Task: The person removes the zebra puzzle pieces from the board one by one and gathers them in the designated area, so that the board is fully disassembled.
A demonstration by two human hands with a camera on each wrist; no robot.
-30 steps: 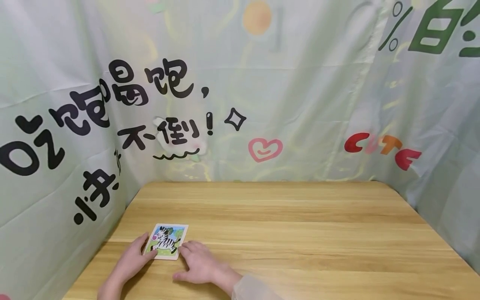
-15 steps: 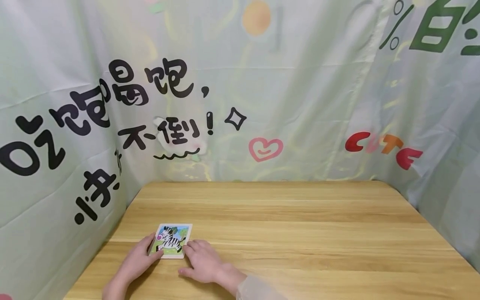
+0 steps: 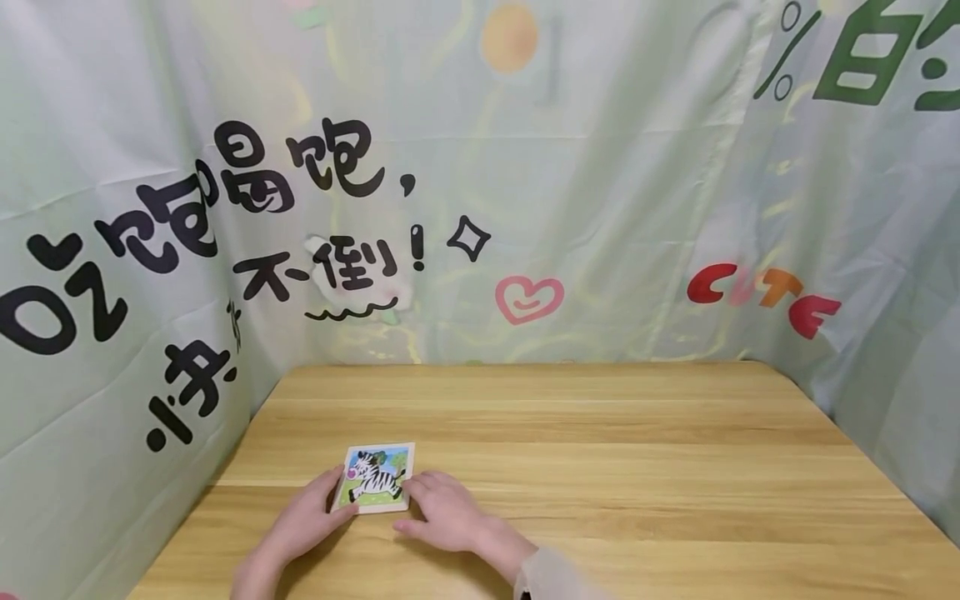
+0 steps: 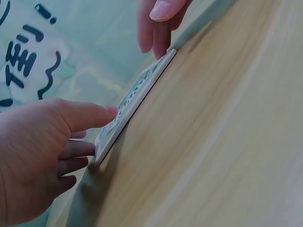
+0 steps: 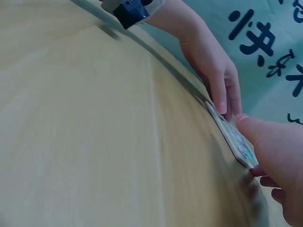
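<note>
A thin square zebra picture board (image 3: 375,479) with a pale rim lies picture side up on the table, left of the middle. My left hand (image 3: 306,518) holds it by its near left side, the thumb over the picture and the fingers at the edge. At the right edge, fingertips of my right hand (image 3: 448,512) touch the board, while the thumb stays off it. The left wrist view shows the board (image 4: 135,104) edge-on between both hands. In the right wrist view, the right hand (image 5: 279,151) is near and the left hand (image 5: 210,61) is beyond.
The wooden table (image 3: 600,467) extends to the right and back of the hands. A pale printed cloth (image 3: 600,192) with lettering and a pink heart hangs along its back and sides. A dark device (image 5: 130,12) sits on the left wrist.
Both hands and the zebra picture board have slid to the right across the table, slightly away from the person. How the hands lie on the board looks the same.
</note>
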